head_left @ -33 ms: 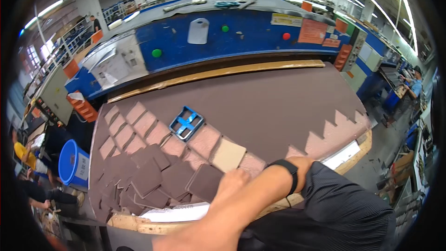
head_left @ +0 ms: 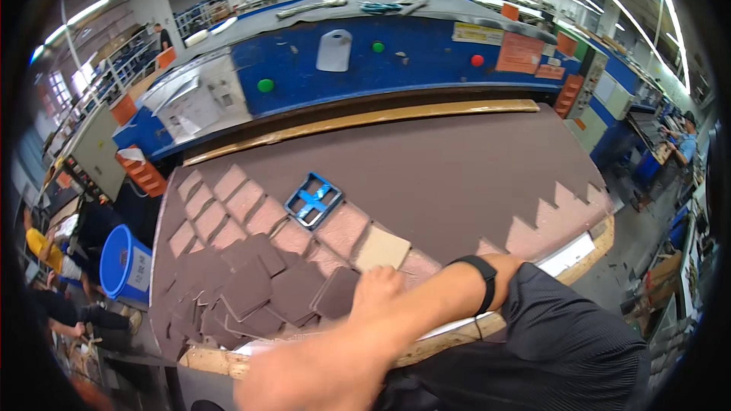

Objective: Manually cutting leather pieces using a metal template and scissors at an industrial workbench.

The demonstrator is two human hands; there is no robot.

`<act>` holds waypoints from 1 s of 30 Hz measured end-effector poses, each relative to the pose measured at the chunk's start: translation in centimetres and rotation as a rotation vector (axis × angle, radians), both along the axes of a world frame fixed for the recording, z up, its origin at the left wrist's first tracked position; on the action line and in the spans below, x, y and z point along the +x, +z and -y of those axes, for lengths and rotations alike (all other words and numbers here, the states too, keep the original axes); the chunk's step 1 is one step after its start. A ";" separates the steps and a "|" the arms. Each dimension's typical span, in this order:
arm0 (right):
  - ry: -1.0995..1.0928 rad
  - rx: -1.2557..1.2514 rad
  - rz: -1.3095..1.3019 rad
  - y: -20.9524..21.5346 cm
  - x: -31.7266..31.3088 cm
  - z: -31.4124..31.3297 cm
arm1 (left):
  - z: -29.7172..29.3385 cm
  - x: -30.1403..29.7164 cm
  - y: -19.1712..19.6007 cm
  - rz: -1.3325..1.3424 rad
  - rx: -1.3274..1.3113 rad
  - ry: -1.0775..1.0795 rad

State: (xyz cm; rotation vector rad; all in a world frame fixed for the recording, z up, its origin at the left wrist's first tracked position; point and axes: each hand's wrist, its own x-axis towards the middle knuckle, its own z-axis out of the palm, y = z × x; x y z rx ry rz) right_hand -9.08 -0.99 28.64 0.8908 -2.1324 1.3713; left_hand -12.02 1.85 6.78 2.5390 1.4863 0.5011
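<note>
My bare forearms cross in front of the work table. The near forearm, blurred at its lower end, reaches right to a black wristband. Beyond that, my left hand [head_left: 503, 265] rests against a dark sleeve [head_left: 556, 320], its fingers hidden. My right hand [head_left: 377, 284] is closed in a fist past the forearm, with nothing visible in it. It is nearest a beige square [head_left: 383, 248] and a pile of cut brown square pieces [head_left: 247, 288]. A square cutting die [head_left: 313, 200] with a blue cross lies at the corner of the brown sheet [head_left: 449, 160]. Pink board [head_left: 343, 227] shows through the square cut-outs.
A long blue press beam [head_left: 415, 57] spans the far side, behind a tan strip [head_left: 365, 123]. Wooden edging [head_left: 209, 361] borders the near side. A blue bin [head_left: 116, 259] stands left. Other people are at the left and right edges.
The view has shifted slightly, so the table and die sit further right. The near end of my forearm has moved left and is more blurred. The die and cut pieces stay in place.
</note>
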 end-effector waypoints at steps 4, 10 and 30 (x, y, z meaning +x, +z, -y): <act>-0.881 0.605 0.187 -6.7 -3.2 -10.5 | -3.7 -5.3 -2.8 0.635 0.282 0.366; -1.249 0.817 0.652 -16.8 -3.3 -19.9 | -3.8 -8.8 -1.8 0.218 0.216 0.519; -1.122 0.686 0.307 -21.4 -6.3 -25.1 | -6.6 -7.9 0.3 0.215 0.159 0.598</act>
